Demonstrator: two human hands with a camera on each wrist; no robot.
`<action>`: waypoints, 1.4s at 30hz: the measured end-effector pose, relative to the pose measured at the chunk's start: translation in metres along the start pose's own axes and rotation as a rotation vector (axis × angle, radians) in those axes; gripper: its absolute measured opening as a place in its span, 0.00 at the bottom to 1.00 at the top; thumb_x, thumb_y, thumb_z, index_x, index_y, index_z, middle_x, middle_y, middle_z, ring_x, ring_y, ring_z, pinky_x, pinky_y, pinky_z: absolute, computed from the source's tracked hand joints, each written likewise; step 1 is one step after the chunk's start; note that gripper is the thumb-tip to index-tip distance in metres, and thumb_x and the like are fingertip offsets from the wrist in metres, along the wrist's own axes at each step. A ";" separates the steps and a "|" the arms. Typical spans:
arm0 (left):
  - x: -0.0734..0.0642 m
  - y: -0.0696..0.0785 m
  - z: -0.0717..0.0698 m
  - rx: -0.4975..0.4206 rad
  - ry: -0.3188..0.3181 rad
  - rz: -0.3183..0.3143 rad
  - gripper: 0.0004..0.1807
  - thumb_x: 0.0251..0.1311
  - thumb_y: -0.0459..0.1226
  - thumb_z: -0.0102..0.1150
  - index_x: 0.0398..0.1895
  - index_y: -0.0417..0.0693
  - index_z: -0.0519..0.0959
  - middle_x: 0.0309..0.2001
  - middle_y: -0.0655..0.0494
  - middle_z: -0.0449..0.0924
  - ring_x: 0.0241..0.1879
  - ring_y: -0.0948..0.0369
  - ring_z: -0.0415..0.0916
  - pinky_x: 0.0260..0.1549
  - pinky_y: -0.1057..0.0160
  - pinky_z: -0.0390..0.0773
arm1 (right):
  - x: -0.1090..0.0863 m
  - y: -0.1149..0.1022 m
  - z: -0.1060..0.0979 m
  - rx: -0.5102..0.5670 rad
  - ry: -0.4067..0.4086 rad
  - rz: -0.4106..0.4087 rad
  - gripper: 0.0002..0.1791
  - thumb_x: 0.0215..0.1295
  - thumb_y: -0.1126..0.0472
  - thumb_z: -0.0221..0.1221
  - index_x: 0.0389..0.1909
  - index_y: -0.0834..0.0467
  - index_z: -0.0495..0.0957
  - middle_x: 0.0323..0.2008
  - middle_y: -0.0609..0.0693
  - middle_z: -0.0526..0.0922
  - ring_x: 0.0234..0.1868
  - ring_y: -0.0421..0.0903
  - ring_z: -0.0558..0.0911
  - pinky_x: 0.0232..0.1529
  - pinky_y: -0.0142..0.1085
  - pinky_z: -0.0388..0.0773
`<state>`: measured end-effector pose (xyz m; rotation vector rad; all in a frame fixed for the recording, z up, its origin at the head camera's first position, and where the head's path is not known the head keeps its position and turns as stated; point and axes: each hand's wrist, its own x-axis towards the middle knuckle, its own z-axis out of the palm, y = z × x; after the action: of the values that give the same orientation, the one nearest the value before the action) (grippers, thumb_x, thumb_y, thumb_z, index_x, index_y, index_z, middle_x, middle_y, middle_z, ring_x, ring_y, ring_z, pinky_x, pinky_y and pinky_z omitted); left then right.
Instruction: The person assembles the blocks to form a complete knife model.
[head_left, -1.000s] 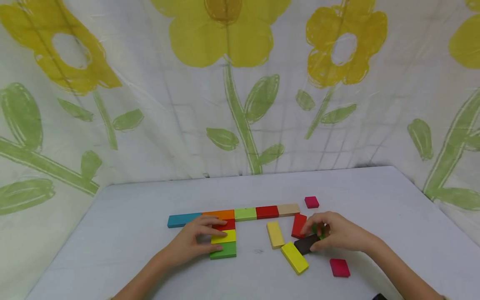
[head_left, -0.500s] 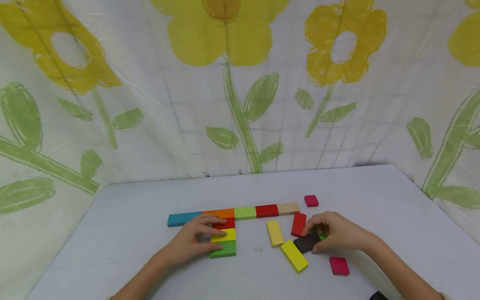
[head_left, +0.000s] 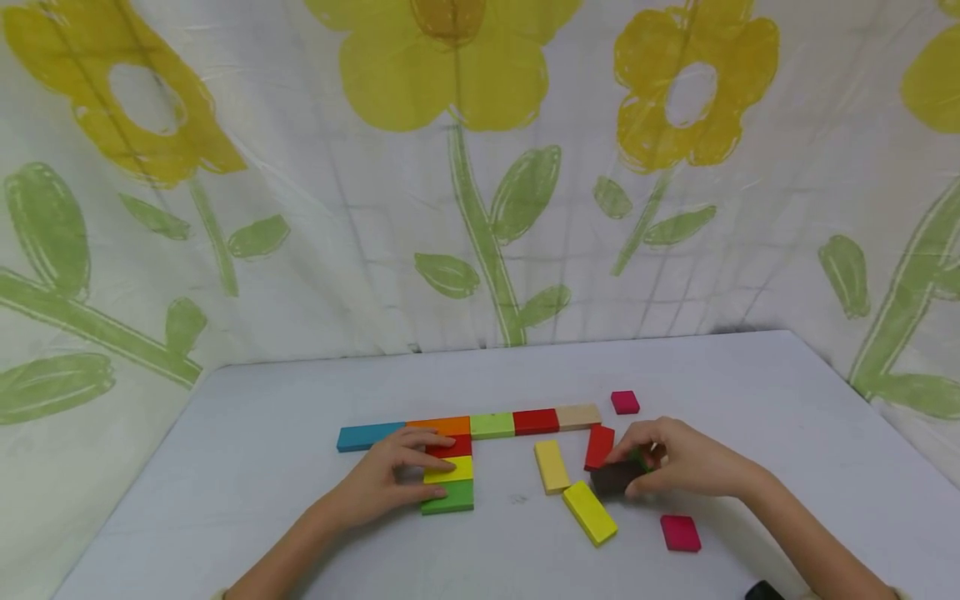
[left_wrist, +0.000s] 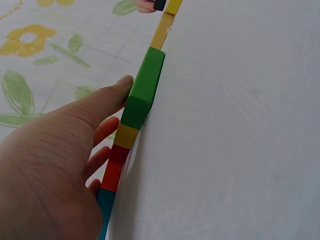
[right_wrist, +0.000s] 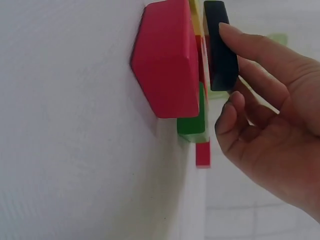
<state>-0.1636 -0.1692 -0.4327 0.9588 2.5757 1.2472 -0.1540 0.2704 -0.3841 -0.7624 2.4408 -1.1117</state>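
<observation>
In the head view my right hand [head_left: 686,462] pinches a dark brown wooden block [head_left: 617,478] between thumb and fingers. The right wrist view shows that block [right_wrist: 220,55] raised off the tabletop. A green block [head_left: 640,461] is partly hidden behind the right fingers. My left hand [head_left: 399,475] rests with extended fingertips on a stack-like column of red [head_left: 455,447], yellow [head_left: 456,470] and green [head_left: 452,497] blocks lying flat. Above that column runs a row of blue [head_left: 367,437], orange [head_left: 441,427], light green [head_left: 492,426], red [head_left: 536,422] and plain wood [head_left: 578,417] blocks.
Near the right hand lie a red block [head_left: 599,447], a pale yellow block [head_left: 552,467] and a bright yellow block [head_left: 590,513]. Two small pink blocks [head_left: 680,533] lie apart, one near, one farther back. A flower-printed curtain [head_left: 360,250] hangs behind the white table [head_left: 262,467].
The dark brown block, flat on the table before, is now lifted and tilted in the right hand's pinch. The left hand has stayed on the column of blocks.
</observation>
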 end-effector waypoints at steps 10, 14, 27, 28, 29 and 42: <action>0.001 0.000 0.000 -0.002 0.000 -0.009 0.17 0.62 0.49 0.75 0.54 0.62 0.90 0.65 0.64 0.81 0.69 0.52 0.71 0.66 0.45 0.76 | 0.010 -0.020 -0.004 -0.026 0.060 -0.055 0.15 0.63 0.58 0.74 0.50 0.56 0.87 0.43 0.45 0.85 0.34 0.40 0.77 0.38 0.33 0.78; 0.002 0.001 0.001 -0.005 -0.002 -0.022 0.17 0.63 0.49 0.75 0.54 0.63 0.90 0.65 0.65 0.81 0.69 0.52 0.70 0.66 0.42 0.75 | 0.020 -0.031 -0.006 -0.045 0.085 -0.081 0.15 0.64 0.58 0.73 0.50 0.57 0.87 0.44 0.45 0.86 0.37 0.42 0.77 0.39 0.33 0.78; 0.001 0.001 0.000 0.011 -0.008 -0.016 0.17 0.63 0.50 0.74 0.54 0.63 0.90 0.66 0.64 0.81 0.70 0.51 0.70 0.66 0.42 0.75 | 0.059 -0.067 -0.004 -0.068 0.147 -0.123 0.17 0.63 0.59 0.74 0.52 0.57 0.88 0.47 0.48 0.87 0.40 0.47 0.78 0.40 0.37 0.82; 0.001 0.001 0.000 0.018 -0.011 -0.013 0.17 0.63 0.50 0.74 0.54 0.63 0.90 0.66 0.64 0.81 0.70 0.51 0.70 0.66 0.41 0.75 | 0.062 -0.070 -0.003 -0.062 0.151 -0.125 0.17 0.63 0.59 0.74 0.52 0.57 0.88 0.47 0.49 0.87 0.40 0.47 0.78 0.40 0.37 0.82; 0.002 0.001 -0.001 0.030 -0.014 -0.011 0.17 0.63 0.50 0.74 0.54 0.63 0.90 0.66 0.64 0.80 0.70 0.51 0.71 0.66 0.41 0.75 | 0.065 -0.074 -0.002 -0.058 0.154 -0.124 0.17 0.63 0.59 0.74 0.52 0.57 0.88 0.47 0.49 0.87 0.41 0.47 0.78 0.40 0.37 0.82; 0.000 0.006 -0.008 0.248 -0.061 0.024 0.21 0.68 0.56 0.67 0.62 0.65 0.87 0.70 0.60 0.78 0.73 0.48 0.69 0.68 0.30 0.67 | 0.094 -0.099 0.017 -0.015 0.200 -0.151 0.16 0.64 0.62 0.73 0.51 0.60 0.87 0.47 0.53 0.87 0.40 0.45 0.80 0.43 0.37 0.83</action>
<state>-0.1637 -0.1716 -0.4234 1.0546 2.7223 0.9024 -0.1872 0.1501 -0.3275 -0.8924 2.5935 -1.2828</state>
